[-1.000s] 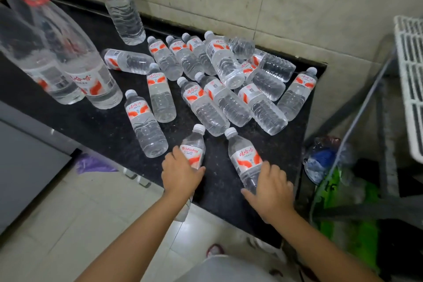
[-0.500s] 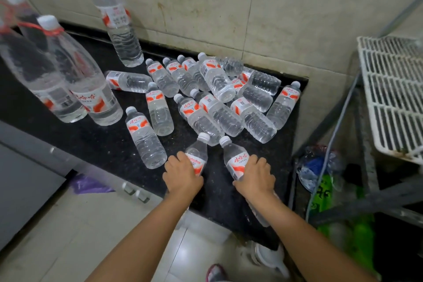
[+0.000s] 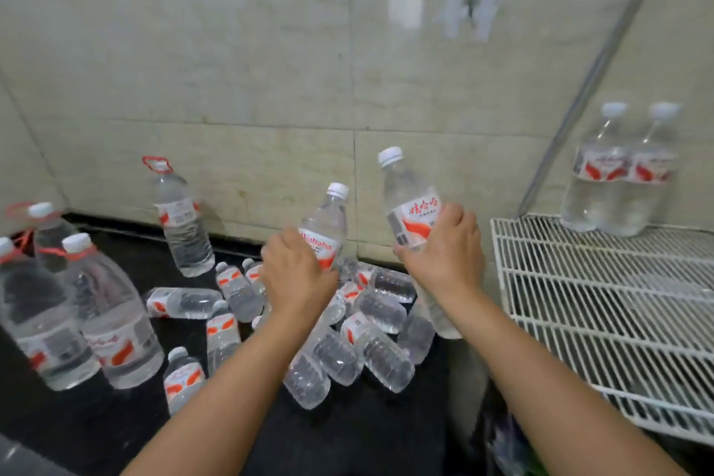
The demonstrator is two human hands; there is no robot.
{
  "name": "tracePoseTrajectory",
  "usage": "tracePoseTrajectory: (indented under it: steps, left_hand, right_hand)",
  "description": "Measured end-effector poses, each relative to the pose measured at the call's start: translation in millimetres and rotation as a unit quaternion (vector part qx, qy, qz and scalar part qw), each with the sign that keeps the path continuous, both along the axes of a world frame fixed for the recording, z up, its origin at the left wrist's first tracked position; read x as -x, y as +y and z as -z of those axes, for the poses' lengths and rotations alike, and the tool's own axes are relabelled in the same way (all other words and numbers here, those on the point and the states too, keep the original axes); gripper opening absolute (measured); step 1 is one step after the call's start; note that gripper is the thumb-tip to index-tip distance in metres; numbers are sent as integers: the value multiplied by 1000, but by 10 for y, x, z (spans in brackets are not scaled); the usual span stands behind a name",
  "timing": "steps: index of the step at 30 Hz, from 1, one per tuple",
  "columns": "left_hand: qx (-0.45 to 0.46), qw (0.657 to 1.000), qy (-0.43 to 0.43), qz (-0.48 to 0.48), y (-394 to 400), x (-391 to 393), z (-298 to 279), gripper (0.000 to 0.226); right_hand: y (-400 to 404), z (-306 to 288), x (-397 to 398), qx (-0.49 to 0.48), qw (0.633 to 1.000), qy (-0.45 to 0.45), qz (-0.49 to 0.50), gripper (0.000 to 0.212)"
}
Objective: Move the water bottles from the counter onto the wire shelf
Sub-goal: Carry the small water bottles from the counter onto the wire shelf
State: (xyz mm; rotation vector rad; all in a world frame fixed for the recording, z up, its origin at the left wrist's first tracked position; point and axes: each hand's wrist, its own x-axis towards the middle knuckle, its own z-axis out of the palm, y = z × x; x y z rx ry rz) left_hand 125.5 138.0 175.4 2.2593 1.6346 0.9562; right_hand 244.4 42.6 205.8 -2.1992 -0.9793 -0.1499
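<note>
Clear plastic's up off the black counter [image 3: 367, 433] now: your left hand [image 3: 297, 278] and right hand [image 3: 448, 255] each grip a small bottle [image 3: 324, 222], [image 3: 409, 201] upright in mid-air, seemingly swinging toward the wire shelf [image 3: 602, 305], where two bottles [image 3: 618, 174] already stand.

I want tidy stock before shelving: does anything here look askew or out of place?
Yes. The small bottles lie toppled in a loose heap on the black counter, some resting across others, while two bottles already stand upright on the wire shelf. No spill or damage is visible.
</note>
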Motion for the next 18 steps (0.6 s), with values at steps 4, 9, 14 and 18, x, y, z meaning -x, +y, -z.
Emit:
tracePoseTrajectory:
  steps: [4,9,14,18]
  left_hand:
    - [-49,996,-54,42,-305,-726,-517,63]
    - [-71,985,-124,99,-919,-1743,-796,67]
    - [-33,966,-207,153,-1505,-2797,-643,67]
    - [4,952,-244,183,-1834,-3515,-455,68]
  right_hand:
    - [-364,-437,-637,-89,994,-36,43,73]
    - [-1087,-626,-1614,-143,984,-58,83,75]
    - [-1773,-486,-2594,-158,979,-46,122,72]
    - [-2014,-307,-3198,-160,976,-36,143,66]
